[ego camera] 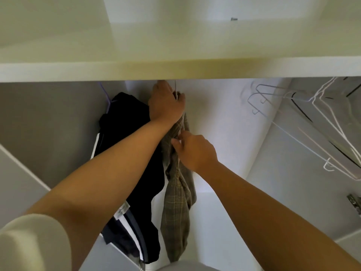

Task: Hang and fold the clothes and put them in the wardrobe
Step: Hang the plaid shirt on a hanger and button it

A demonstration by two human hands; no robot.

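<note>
Nearest, at the bottom left, a white sleeve (pixel 33 241) is pushed up the left arm; both bare forearms reach away into the wardrobe (pixel 48 114). The right hand (pixel 195 151) is the nearer of the two. Its fingers are curled and pinch a fold of the plaid garment (pixel 176 208), which hangs down in a narrow bunch between the arms. Farther and higher, the left hand (pixel 166 102) is closed round the top of that garment and the neck of its wire hanger (pixel 175 89), whose hook rises just under the shelf (pixel 175 69). The shelf edge hides where the hook ends.

Just left of the plaid garment, partly behind the left forearm, a dark garment (pixel 127 133) with white stripes hangs from a purple hanger (pixel 106 98). Whether the two garments touch cannot be told.

Well to the right, several bare hangers (pixel 320 118), white and dark, hang in a slanting row. A metal hinge (pixel 354 204) shows at the right edge. The pale back wall (pixel 214 114) lies behind it all.
</note>
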